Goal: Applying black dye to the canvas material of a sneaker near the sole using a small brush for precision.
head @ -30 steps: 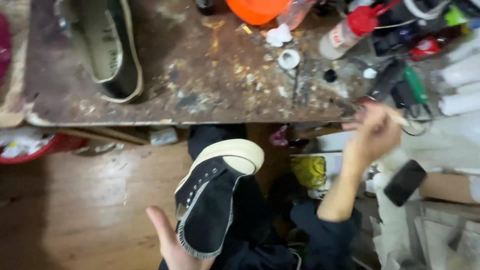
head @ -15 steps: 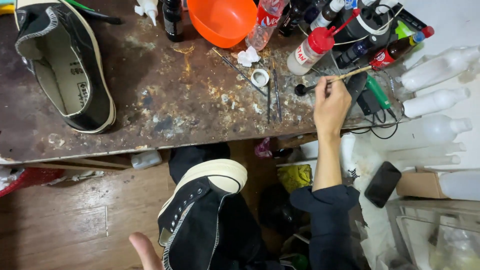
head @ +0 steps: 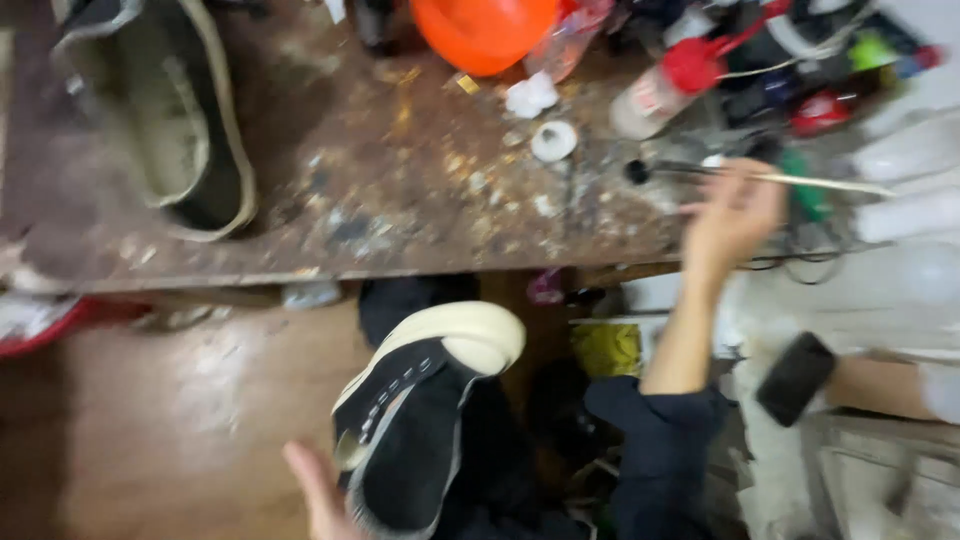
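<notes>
While my right hand point(head: 735, 215) pinches a thin brush point(head: 770, 178) over the worktop's point(head: 400, 220) right end, my left hand point(head: 325, 490) cups, fingers loose, the black shoe point(head: 420, 420) below its front edge. I judge I'm loading the brush; next it must reach that shoe. Bottles point(head: 655, 90), an orange bowl point(head: 485, 30) and a second shoe point(head: 160, 120) crowd the worktop.

A shoe-repair workshop: a stained, glue-spattered counter point(head: 400, 200) carries a black sneaker point(head: 170, 120) at far left and squeeze bottles point(head: 660, 90) crowded at far right.
</notes>
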